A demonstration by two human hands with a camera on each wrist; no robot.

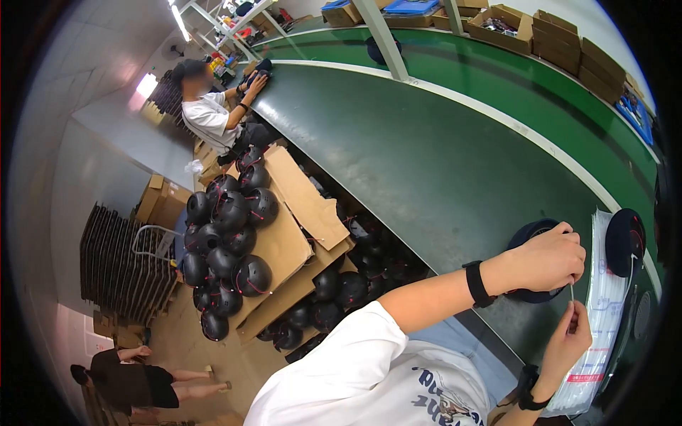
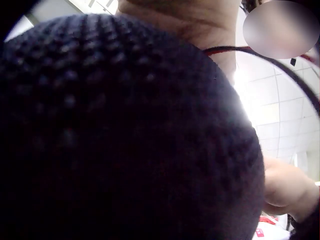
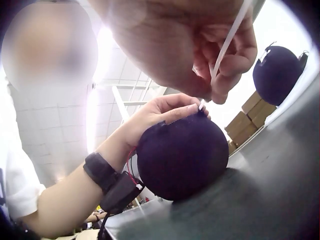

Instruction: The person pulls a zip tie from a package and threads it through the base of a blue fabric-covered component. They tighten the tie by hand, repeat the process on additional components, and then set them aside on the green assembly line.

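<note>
A ball-shaped piece covered in dark knit cloth (image 3: 182,157) rests on the dark tabletop, with red and black wires at its side. My left hand (image 1: 550,259) holds its top edge, thumb and fingertips close together where a white tie meets the cloth. Just beside it, my right hand (image 1: 572,334) pinches the thin white plastic tie (image 3: 232,37) between thumb and fingers, its end at the left fingertips. In the left wrist view the knit cloth (image 2: 130,125) fills most of the picture and hides the left fingers.
A second cloth-covered ball (image 1: 625,241), with a white tie hanging from it, stands by a clear plastic pack (image 1: 597,305). Black round shells (image 1: 231,213) with red wires lie on cardboard (image 1: 284,248). Another person (image 1: 213,110) works farther along the dark table (image 1: 398,156); a green conveyor (image 1: 483,85) runs behind.
</note>
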